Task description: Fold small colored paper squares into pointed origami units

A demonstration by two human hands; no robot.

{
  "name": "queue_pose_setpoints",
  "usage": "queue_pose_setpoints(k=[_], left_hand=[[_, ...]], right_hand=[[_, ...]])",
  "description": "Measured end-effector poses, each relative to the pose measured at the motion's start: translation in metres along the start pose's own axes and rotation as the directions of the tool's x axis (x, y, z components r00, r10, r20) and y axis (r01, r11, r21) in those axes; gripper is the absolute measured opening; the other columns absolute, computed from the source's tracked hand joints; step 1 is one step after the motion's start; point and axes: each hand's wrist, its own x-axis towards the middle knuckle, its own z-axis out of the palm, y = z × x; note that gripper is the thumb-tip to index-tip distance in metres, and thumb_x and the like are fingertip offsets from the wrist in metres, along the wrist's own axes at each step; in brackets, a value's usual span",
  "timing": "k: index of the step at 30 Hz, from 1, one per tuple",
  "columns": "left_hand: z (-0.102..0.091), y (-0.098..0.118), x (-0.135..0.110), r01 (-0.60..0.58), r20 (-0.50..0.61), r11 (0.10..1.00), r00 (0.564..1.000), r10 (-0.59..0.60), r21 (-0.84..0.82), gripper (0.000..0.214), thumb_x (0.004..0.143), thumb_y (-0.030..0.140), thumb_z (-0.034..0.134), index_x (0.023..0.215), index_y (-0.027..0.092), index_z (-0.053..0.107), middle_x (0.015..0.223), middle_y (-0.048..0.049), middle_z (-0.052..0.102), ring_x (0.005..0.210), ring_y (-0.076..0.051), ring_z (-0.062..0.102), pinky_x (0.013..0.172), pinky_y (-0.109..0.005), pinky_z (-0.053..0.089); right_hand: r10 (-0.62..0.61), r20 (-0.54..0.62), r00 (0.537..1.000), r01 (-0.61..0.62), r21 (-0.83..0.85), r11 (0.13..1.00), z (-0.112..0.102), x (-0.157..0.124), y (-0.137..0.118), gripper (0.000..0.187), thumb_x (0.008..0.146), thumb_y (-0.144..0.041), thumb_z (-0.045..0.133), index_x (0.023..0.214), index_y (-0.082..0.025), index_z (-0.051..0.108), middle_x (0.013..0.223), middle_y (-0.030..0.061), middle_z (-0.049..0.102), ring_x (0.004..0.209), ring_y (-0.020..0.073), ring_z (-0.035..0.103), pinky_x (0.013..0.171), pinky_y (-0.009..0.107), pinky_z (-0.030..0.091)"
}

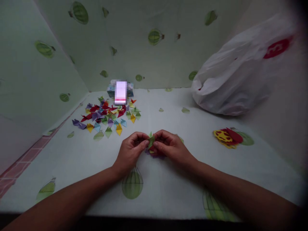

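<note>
Near the middle of the table, my left hand (132, 148) and my right hand (171, 146) meet at a small folded green paper piece (151, 141). Thumb and fingers of both hands pinch it from either side. Just beneath it lie more folded papers (157, 155) in red, purple and yellow, partly covered by my fingers. Further back on the left spreads a loose pile of origami pieces (106, 114) in purple, red, green, yellow, blue and orange, some shaped like small birds.
A lit phone (120, 92) leans against a patterned box (112, 89) behind the pile. On the right sit a bulky white plastic bag (231, 77) and red and yellow cut-out shapes (226, 137). Walls with balloon prints (155, 37) enclose the table's back and sides.
</note>
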Motion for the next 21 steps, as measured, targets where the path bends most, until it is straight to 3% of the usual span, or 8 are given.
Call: queue_pose_setpoints(k=[6,10,16,21], left_hand=[[0.0030,0.0015,-0.0001,-0.016,-0.006,0.999,1.000,0.016,-0.035,0.023,0.077,0.020,0.073,0.096,0.019,0.060,0.088,0.0003,0.066,0.083,-0.013,0.064,0.075,-0.025,0.052],[0.0036,0.0011,0.0002,-0.054,-0.002,0.997,0.999,0.054,-0.048,0.020,0.079,0.019,0.071,0.095,0.019,0.060,0.087,0.0007,0.066,0.081,-0.012,0.064,0.074,-0.024,0.052],[0.0007,-0.0025,0.0016,-0.062,-0.014,0.998,0.998,0.062,-0.031,0.012,0.081,0.019,0.070,0.091,0.019,0.063,0.086,0.0012,0.064,0.081,-0.011,0.062,0.074,-0.023,0.050],[-0.0004,-0.0023,0.0016,-0.038,0.012,0.997,0.999,0.039,-0.064,0.013,0.081,0.021,0.072,0.090,0.018,0.064,0.087,0.0008,0.065,0.082,-0.011,0.062,0.075,-0.023,0.049]], right_hand=[[-0.001,-0.053,0.999,0.000,-0.012,1.000,0.0018,-0.0005,-0.0011,0.015,0.078,-0.025,0.069,0.081,-0.018,0.057,0.071,-0.0030,0.061,0.062,0.0098,0.062,0.060,0.024,0.053],[-0.017,-0.038,0.999,0.016,-0.028,0.999,0.0016,-0.0009,-0.0007,0.016,0.077,-0.025,0.070,0.082,-0.018,0.057,0.072,-0.0022,0.062,0.062,0.0096,0.061,0.057,0.023,0.052],[-0.018,-0.022,1.000,0.017,-0.048,0.999,-0.0021,-0.0011,0.0022,0.016,0.084,-0.031,0.065,0.091,-0.017,0.061,0.075,0.0001,0.064,0.069,0.0120,0.065,0.067,0.028,0.057],[-0.105,-0.014,0.994,0.101,-0.170,0.980,-0.0036,-0.0022,0.0035,0.014,0.085,-0.029,0.064,0.090,-0.017,0.062,0.079,0.0024,0.064,0.071,0.0142,0.065,0.065,0.030,0.058]])
